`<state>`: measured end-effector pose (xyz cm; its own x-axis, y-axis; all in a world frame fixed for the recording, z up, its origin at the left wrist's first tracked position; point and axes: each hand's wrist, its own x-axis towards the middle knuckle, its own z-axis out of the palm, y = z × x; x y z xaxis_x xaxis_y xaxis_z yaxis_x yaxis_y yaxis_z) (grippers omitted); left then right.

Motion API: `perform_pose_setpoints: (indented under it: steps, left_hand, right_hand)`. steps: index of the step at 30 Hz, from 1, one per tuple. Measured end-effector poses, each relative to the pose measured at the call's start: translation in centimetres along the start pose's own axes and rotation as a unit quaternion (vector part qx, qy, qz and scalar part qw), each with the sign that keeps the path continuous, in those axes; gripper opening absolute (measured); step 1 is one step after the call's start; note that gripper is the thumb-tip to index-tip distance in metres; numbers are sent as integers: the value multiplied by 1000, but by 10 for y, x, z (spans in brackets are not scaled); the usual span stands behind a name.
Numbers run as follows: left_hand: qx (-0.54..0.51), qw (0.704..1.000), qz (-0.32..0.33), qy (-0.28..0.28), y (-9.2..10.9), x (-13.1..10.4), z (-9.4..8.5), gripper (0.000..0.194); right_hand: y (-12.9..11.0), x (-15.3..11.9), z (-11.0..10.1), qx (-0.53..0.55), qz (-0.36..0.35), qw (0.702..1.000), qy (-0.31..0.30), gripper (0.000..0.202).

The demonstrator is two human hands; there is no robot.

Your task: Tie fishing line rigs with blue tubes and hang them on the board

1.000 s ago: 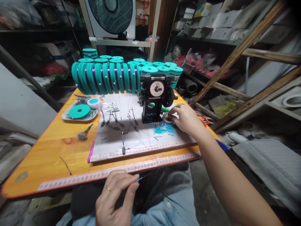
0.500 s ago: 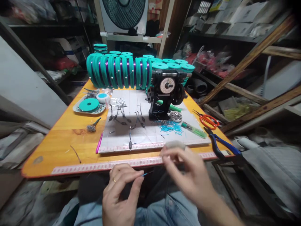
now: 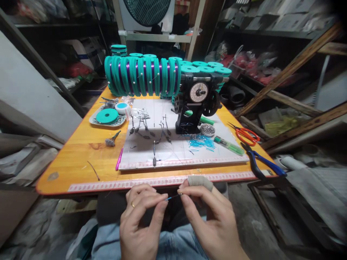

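In front of the table edge, my left hand (image 3: 143,216) pinches a thin blue sleeve (image 3: 169,198) between thumb and forefinger; a fine dark strand runs from it to the right. At the strand's far end my right hand (image 3: 211,213), one finger wrapped in a pale bandage (image 3: 201,181), pinches a tiny shiny metal piece (image 3: 180,194), too small to name. Above my hands, a white board (image 3: 135,155) bears dark sinkers (image 3: 154,161) on short lines. Several blue sleeves (image 3: 202,142) lie in a pile near a round dish of small metal parts (image 3: 207,129).
A black winding machine (image 3: 191,112) holds a row of teal foam spools (image 3: 143,76), with more teal discs (image 3: 203,64) behind. At right lie orange-handled scissors (image 3: 247,136), blue-handled pliers (image 3: 267,164) and a green tube (image 3: 230,145). A tray (image 3: 94,122) stands at left.
My right hand has come left and down, closer to my left hand, and now pinches the small metal piece at the strand's end. My left hand keeps its pinch on the blue sleeve.
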<state>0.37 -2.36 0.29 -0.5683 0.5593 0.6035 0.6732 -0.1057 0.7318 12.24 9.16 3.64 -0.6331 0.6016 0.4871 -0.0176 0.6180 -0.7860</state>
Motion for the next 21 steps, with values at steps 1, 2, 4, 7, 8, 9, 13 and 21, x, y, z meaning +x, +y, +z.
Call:
perform_pose_setpoints:
  steps: [1,2,4,7,8,9,13,21]
  left_hand:
    - [-2,1000,1,0,0,0,0,25]
    - [-4,1000,1,-1,0,0,0,25]
    - [-7,1000,1,-1,1,0,0,25]
    - [-8,1000,-4,2,2,1,0,24]
    - [-11,1000,-3,1,2,1,0,24]
    - [-16,1000,1,0,2,2,1,25]
    - [-53,998,25,-2,1,3,3,32]
    - [-76,997,10,-5,0,5,3,28]
  right_hand:
    - [0,-1,1,0,1,1000,0,18]
    - [0,-1,1,0,1,1000,0,18]
    - [0,-1,2,1,3,1000,1,18]
    - [-1,1,3,5,0,1000,0,18]
    - [-2,1,3,7,-3,1000,-1,17]
    - [-3,2,4,8,-6,1000,-1,17]
    - [-5,2,6,18,6,1000,-24,12]
    - [2,4,-6,20,41,999,-25,16]
